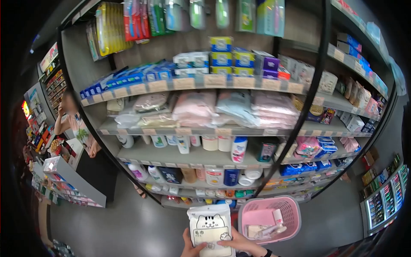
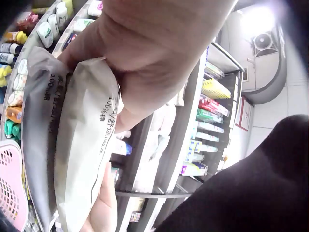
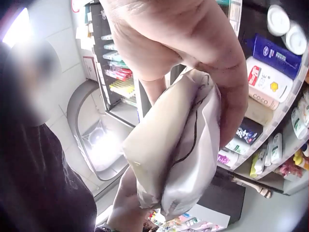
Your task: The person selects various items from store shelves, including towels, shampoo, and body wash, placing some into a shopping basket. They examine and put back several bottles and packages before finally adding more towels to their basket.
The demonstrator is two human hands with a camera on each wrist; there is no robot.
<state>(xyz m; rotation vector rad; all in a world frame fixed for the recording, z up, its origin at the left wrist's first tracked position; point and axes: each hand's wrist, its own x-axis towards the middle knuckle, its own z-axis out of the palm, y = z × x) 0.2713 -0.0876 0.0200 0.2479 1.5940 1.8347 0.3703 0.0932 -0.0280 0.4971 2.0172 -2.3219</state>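
Hands meet low in front of the shelves (image 1: 184, 84), both on one white packet (image 1: 210, 229) printed with a cartoon cat. The left hand (image 1: 188, 245) clasps its left edge, fingers curled round the soft wrapper with the thumb in front, as the left wrist view shows (image 2: 159, 63). The right hand (image 1: 239, 243) takes the lower right corner, fingers wrapped over the packet's side (image 3: 193, 96). Held from both sides like this, the floppy packet stays flat and upright with its printed face turned up toward the person, which looks like a hold for reading the front. It sits just above the floor (image 1: 128, 222), touching no shelf.

Just to the right of the packet a pink basket (image 1: 289, 212) hangs or stands near the right forearm; how it is carried is hard to tell, since its handle is out of view. It already holds a few pale items. The shelves carry tissue boxes, soft packs in pink and blue, bottles and jars. Another person (image 1: 77, 124) stands at a counter far off on the left.
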